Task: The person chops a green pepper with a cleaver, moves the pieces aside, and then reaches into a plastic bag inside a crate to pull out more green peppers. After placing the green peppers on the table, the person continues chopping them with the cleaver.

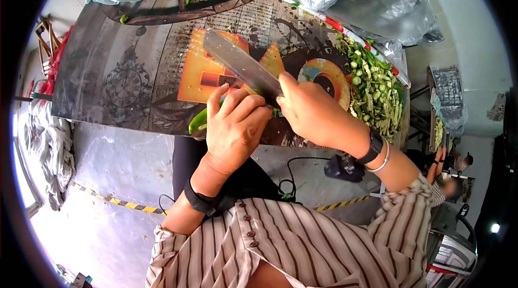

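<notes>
Green pepper [197, 121] beneath your left hand [237, 123], at the table's [86, 72] near edge.
Your left hand curls closed around it; your right hand [310, 111] grips the knife [240, 63]. Chopped pieces [376, 87] heap at the table's right end; striped tape [127, 203] crosses the floor [129, 158] below.

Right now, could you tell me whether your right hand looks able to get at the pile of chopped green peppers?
Probably yes: nothing stands between my right hand and the chopped green peppers, though it grips the knife.
</notes>
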A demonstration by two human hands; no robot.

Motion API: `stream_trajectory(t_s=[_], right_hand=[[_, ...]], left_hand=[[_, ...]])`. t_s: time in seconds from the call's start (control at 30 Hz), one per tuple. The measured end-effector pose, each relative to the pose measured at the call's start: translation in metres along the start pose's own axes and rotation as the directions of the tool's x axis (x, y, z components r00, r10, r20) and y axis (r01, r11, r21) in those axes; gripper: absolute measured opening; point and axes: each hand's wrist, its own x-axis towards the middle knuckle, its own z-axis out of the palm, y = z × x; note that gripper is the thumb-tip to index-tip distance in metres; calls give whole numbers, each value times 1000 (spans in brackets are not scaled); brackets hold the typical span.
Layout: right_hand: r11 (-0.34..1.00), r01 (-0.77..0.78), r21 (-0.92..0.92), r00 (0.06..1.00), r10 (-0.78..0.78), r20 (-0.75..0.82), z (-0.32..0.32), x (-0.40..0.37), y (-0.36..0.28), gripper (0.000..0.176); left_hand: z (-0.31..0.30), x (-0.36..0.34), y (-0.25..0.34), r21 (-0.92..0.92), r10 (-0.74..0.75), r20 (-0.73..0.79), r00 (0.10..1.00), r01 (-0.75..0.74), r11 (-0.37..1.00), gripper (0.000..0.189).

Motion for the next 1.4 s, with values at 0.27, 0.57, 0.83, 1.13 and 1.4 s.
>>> stream_trajectory(t_s=[0.27, 0.57, 0.83, 1.13, 1.4], right_hand=[[999, -32, 37, 996, 35, -80, -5, -3, 8, 20], [991, -132, 33, 986, 128, 105, -17, -30, -11, 22], [996, -93, 20, 990, 90, 113, -8, -16, -14, 20], [999, 30, -41, 999, -31, -27, 8, -3, 0, 13], [1000, -11, 6, 995, 12, -103, 2, -11, 0, 17]], left_hand=[[1, 1, -1, -37, 3, -43, 999, -4, 999, 15], [-1, -1, -1, -48, -22, -42, 999, 20, 999, 14], [1, -1, -1, -40, -30, -12, 999, 29, 999, 14], [-2, -1, -5, -188, -52, -95, 994, 33, 982, 18], [2, -5, -10, -140, -2, -94, 996, -12, 990, 14]])
